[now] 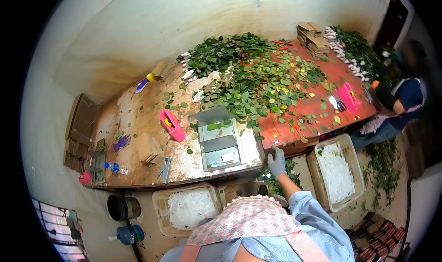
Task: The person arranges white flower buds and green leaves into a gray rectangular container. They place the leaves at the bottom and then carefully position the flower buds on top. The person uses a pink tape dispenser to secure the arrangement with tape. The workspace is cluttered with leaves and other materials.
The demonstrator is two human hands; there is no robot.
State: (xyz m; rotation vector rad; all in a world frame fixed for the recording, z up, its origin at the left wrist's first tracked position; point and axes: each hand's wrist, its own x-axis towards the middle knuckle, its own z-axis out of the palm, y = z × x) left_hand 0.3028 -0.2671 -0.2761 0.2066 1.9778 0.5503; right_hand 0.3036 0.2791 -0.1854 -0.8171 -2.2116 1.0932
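Note:
My right hand (277, 164), in a grey glove, reaches up to the front edge of the red table (294, 124). Its fingers look stretched out and the thumb stands apart; I make out nothing in them. My left hand is out of sight. Left of the glove, a grey metal box frame (222, 144) with upright plates sits on the worn wooden table (138, 110), some leaves and a small white piece inside. Beyond it spreads a heap of leafy stems (230, 52), with pale wrapped heads at its left side. Loose leaves (271, 84) cover much of the red top.
A pink tape dispenser (172, 125), a stapler (164, 170), cardboard pieces (148, 148) and a water bottle (117, 168) are on the left. Crates of white material (338, 172) (186, 209) stand below the edge. At right are black-handled scissors (340, 104) and another person (407, 94).

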